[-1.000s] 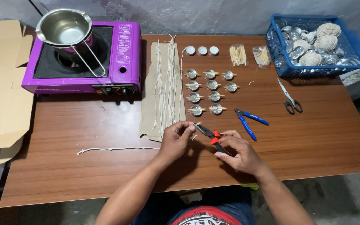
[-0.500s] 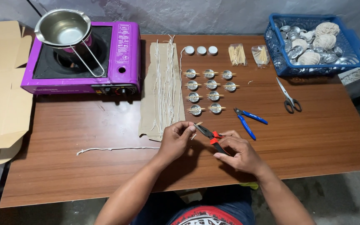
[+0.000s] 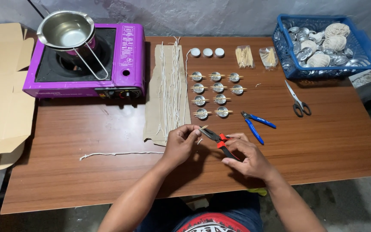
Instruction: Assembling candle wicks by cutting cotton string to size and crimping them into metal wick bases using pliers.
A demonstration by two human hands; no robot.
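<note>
My right hand point(image 3: 246, 155) grips red-handled pliers point(image 3: 218, 138), whose jaws point up and left toward my left hand point(image 3: 182, 142). The fingertips of my left hand pinch a small wick piece point(image 3: 200, 134) at the plier tips. Both hands hover over the brown table point(image 3: 323, 141), just below a strip of cardboard point(image 3: 151, 99) covered with several white wicks point(image 3: 170, 86). Rows of small metal cups point(image 3: 216, 94) with sticks across them lie just beyond the hands.
A purple gas stove point(image 3: 121, 56) with a steel pot point(image 3: 67, 30) stands at the back left. Blue pliers point(image 3: 256, 124), scissors point(image 3: 298, 101), a blue basket point(image 3: 288, 64) of metal cups and string balls, bagged sticks point(image 3: 244, 56) and a loose string point(image 3: 117, 154) lie around.
The hands stay together at the same spot; the plier tips and left fingers shift only slightly.
</note>
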